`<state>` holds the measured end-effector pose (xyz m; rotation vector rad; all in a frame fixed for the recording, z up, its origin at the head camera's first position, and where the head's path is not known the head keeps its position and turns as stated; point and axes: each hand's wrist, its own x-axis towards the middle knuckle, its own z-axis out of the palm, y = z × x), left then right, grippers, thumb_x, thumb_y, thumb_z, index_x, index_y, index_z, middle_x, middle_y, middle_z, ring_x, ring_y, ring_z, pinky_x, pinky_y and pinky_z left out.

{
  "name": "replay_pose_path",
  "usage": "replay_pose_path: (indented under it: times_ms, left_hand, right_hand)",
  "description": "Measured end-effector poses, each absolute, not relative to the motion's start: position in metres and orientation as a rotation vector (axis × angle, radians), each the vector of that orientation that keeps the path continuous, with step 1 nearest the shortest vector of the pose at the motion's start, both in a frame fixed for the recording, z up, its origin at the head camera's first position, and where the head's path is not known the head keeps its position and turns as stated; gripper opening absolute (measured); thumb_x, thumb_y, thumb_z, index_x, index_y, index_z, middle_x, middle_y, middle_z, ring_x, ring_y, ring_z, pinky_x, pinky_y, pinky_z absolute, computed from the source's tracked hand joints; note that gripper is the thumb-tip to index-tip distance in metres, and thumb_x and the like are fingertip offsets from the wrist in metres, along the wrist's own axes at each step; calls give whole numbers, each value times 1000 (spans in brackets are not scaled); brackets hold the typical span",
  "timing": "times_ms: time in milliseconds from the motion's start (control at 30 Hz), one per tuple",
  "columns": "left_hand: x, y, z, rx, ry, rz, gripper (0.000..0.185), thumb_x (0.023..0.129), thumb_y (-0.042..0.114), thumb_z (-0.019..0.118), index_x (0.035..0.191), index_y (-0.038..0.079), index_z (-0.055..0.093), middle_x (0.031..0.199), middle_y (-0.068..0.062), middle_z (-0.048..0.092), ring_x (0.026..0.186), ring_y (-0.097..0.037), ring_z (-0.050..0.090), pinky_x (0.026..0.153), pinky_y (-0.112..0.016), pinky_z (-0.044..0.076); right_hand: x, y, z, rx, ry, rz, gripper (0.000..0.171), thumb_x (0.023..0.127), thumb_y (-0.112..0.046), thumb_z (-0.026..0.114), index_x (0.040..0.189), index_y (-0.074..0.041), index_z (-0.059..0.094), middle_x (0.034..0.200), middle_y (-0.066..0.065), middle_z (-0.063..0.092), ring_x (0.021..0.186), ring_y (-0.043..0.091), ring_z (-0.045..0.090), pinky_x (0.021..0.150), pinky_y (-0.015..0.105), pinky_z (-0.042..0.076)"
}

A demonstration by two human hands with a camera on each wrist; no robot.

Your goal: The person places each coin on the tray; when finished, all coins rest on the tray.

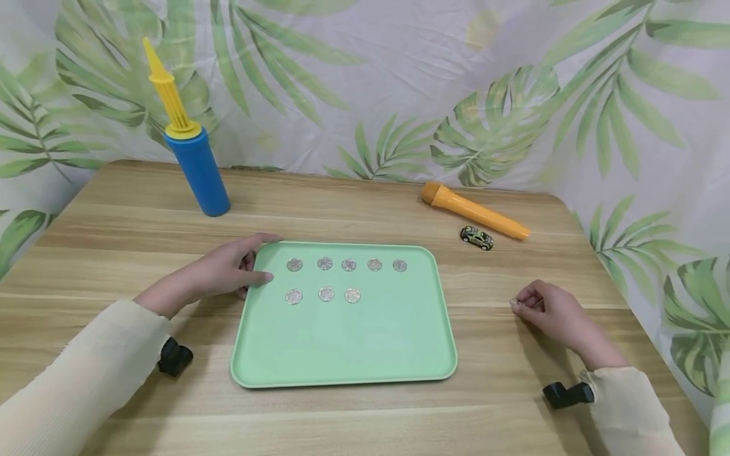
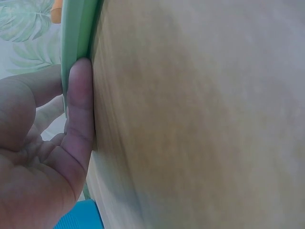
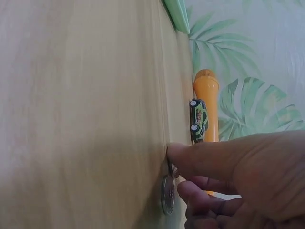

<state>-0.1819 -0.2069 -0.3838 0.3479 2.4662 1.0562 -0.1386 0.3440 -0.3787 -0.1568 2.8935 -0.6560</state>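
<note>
My left hand grips the far left corner of a light green tray, with the thumb over its rim and a finger along the outer side. Silver coins lie in two rows in the tray: a far row with several, among them a coin, and a nearer row of 3, including a coin. To the tray's right, low over the table, my right hand pinches a coin between thumb and fingers. A second coin shows beside the fingertips in the right wrist view.
A blue and yellow hand pump stands at the back left of the wooden table. Toward the back right lie an orange toy microphone and a small toy car. Behind the table hangs a leaf-patterned cloth.
</note>
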Motion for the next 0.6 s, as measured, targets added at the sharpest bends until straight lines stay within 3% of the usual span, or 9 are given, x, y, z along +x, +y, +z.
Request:
replay_pose_path:
  times_ms: [333,600]
  left_hand:
    - [-183,-206,-383,351,2472,1050,74,101,15,70,163,10,31,92,-12,53,82,-21,54,62,-31,61]
    - [-182,-207,-384,352,2468,1051,74,100,15,71,163,10,31,93,-11,51,82,-21,53,62,-30,60]
  right_hand:
    - [-135,343,-380,-239,2969,-672,20,97,-14,75,101,-3,59,85,5,65,71,7,52,61,21,45]
    - [-134,341,-378,-281,2987,-719,15,99,-15,74,103,-4,63,83,4,67,68,3,51,59,21,45]
